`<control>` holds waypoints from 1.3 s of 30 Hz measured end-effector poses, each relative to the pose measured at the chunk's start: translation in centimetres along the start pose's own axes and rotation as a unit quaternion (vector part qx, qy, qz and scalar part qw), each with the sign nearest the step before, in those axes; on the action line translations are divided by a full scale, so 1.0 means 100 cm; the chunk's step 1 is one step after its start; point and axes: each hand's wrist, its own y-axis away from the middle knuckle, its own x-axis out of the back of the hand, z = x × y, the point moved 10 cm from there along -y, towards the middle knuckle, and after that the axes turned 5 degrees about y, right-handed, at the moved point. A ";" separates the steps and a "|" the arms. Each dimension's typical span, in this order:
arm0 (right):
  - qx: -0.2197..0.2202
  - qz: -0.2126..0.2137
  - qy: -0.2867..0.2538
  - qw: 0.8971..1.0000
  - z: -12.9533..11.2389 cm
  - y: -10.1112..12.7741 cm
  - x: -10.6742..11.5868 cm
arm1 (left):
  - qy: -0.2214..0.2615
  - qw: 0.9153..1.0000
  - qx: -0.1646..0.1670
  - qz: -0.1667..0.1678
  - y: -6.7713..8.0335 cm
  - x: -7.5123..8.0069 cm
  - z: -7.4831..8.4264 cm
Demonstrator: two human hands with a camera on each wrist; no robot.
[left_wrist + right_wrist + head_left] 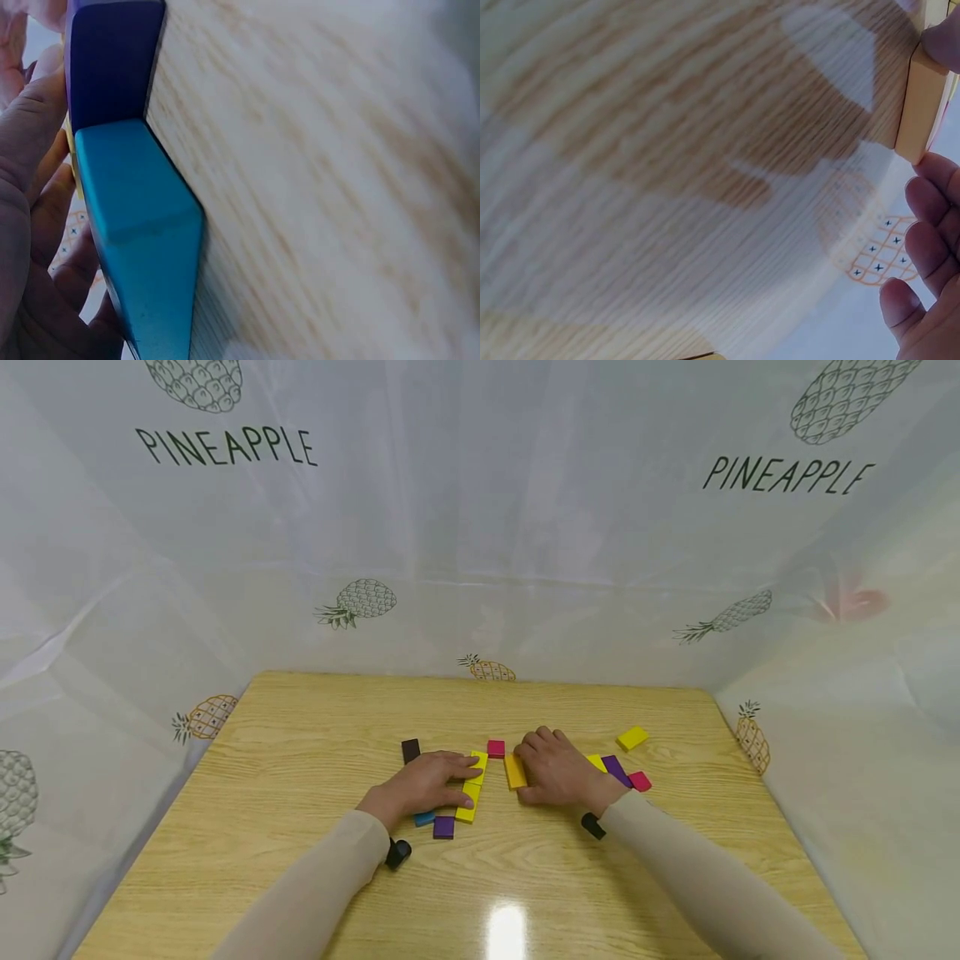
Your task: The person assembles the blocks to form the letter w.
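The right-hand grip [558, 770] pinches an orange block [515, 772] on the worktop [337, 710]. Nearer, a purple block [443, 827] sits just beside a blue block [425, 818]; beyond, the left-hand grip [429, 779], loose-fingered, rests on yellow blocks [466, 814]; farther, a red block [496, 748].

Soft even light in head view, bright glare on near tabletop [450, 885], left wrist view blurred toward right edge

"PINEAPPLE" [227, 447] twice; seemingly plastic curtain [480, 510]
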 end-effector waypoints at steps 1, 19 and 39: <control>0.000 0.000 0.000 1.000 0.000 0.000 0.000 | 0.000 1.000 0.001 -0.001 0.000 0.000 0.000; -0.001 0.004 -0.002 1.000 0.000 0.000 0.003 | 0.009 1.000 0.007 -0.002 0.001 0.000 -0.001; -0.004 0.007 -0.005 1.000 0.000 0.001 0.004 | 0.004 1.000 0.008 -0.001 0.000 0.000 0.000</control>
